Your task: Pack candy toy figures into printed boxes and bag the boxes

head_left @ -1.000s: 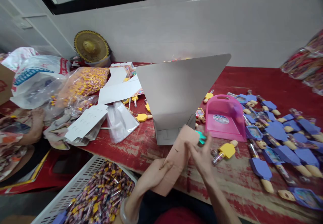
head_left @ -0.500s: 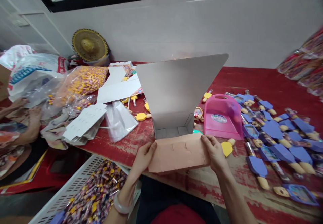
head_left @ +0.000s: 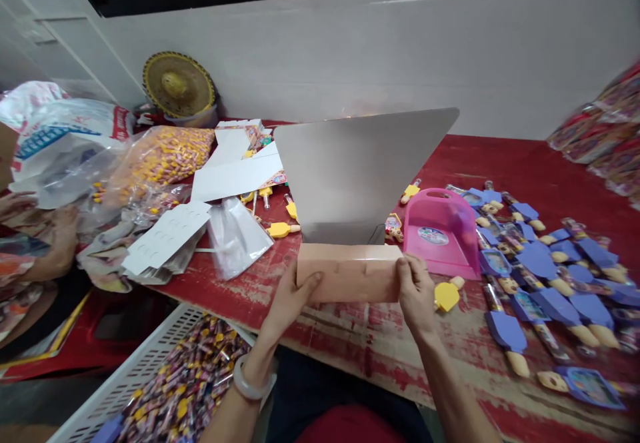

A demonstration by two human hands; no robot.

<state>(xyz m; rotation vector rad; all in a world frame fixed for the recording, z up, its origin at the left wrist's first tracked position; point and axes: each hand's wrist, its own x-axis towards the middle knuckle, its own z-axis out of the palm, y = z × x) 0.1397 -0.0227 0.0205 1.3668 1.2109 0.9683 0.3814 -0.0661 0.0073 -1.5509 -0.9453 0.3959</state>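
A folded pinkish-tan cardboard piece point(head_left: 353, 275) spans the space between my two hands. My left hand point(head_left: 293, 296) grips its left end, thumb across the front face. At the right end, my right hand point(head_left: 416, 290) pinches the edge between thumb and fingers. Directly behind stands an open grey box point(head_left: 365, 176) with its tall flap raised; the cardboard piece hides the box's lower part. A pink plastic holder point(head_left: 440, 233) with an oval label stands right of the box. Just beyond my right hand lies a yellow toy piece point(head_left: 447, 296).
Purple toys point(head_left: 537, 260) cover the right of the red table point(head_left: 500, 156). Left are white cards point(head_left: 165, 238), clear bags point(head_left: 237, 240) and a bag of yellow pieces point(head_left: 167, 153). A white basket point(head_left: 125, 370) stands below. Another person's hand point(head_left: 63, 236) is far left.
Both my hands have moved the cardboard piece away from me, up against the box. It is tilted more upright and covers more of the box's lower part.
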